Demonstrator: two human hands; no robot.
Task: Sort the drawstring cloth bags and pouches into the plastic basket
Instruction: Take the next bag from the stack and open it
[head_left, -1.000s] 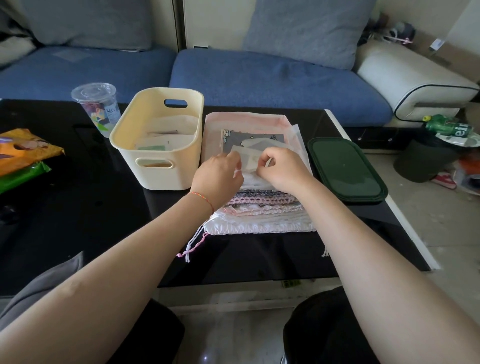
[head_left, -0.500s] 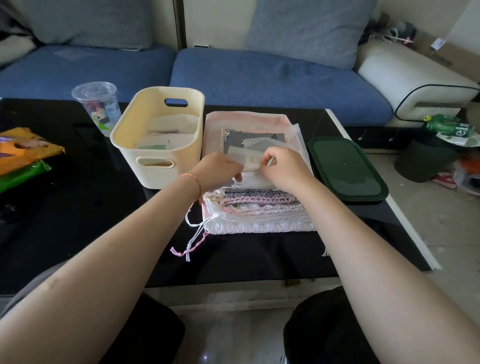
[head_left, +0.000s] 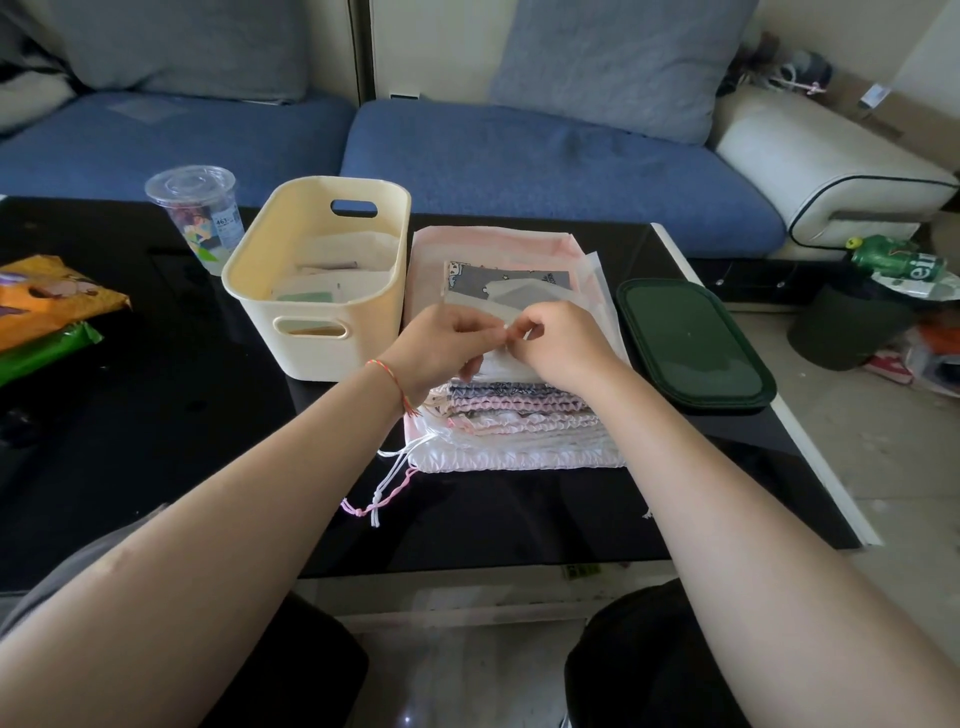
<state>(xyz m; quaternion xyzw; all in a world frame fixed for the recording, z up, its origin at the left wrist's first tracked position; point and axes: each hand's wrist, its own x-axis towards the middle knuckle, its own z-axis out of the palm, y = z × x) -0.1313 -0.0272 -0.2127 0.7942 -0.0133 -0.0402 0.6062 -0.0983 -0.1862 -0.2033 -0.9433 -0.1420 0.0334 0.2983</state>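
Observation:
A stack of drawstring cloth bags (head_left: 519, 431) lies on the black table, white and pink ones at the bottom with loose cords (head_left: 387, 488) trailing off its left. On top lies a small sheer white pouch (head_left: 511, 304) over a grey patterned bag (head_left: 506, 274). My left hand (head_left: 441, 345) and my right hand (head_left: 558, 343) meet over the pouch's near edge, each pinching it with curled fingers. A cream plastic basket (head_left: 317, 343) stands just left of the stack, holding a few flat pouches.
A dark green lid (head_left: 691, 345) lies right of the stack, near the table's right edge. A clear plastic cup (head_left: 200, 218) stands behind the basket's left. Orange and green snack packets (head_left: 47, 312) lie at far left. A blue sofa runs behind the table.
My left hand has slid toward the right hand, so the fingertips now meet over the sheer pouch. The cords at the stack's left have shifted slightly.

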